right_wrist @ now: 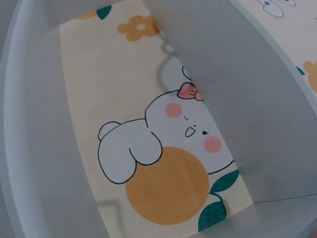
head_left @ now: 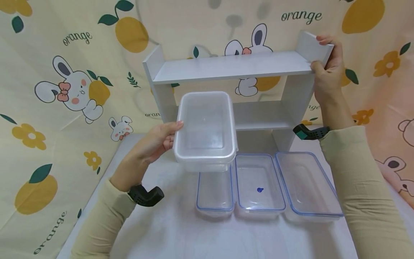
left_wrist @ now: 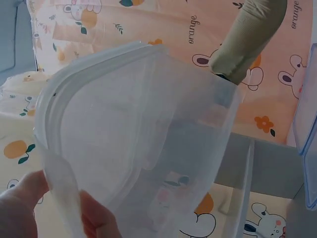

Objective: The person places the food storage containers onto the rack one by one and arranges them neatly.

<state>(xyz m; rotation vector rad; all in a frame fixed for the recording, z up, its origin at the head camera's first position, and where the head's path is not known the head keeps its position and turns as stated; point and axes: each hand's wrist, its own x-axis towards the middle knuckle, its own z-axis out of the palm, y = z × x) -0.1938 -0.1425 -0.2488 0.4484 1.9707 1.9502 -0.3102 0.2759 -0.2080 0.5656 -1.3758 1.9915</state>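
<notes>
My left hand (head_left: 156,142) pinches the left edge of a clear container with a whitish lid (head_left: 207,126), held up in front of the shelf. In the left wrist view the same container (left_wrist: 104,119) is tilted, with the left hand's fingers (left_wrist: 99,215) on its rim. My right hand (head_left: 330,68) grips the upper right side panel of the white shelf (head_left: 233,66), thumb in front and fingers over the top. The right wrist view shows the shelf's panels (right_wrist: 237,99), and the right hand is out of sight there.
Three clear containers with blue rims stand in a row on the white table (head_left: 181,230): a narrow one (head_left: 215,190), a middle one (head_left: 260,176) and a larger one (head_left: 310,183) at the right. A patterned cloth (head_left: 81,144) hangs behind the shelf.
</notes>
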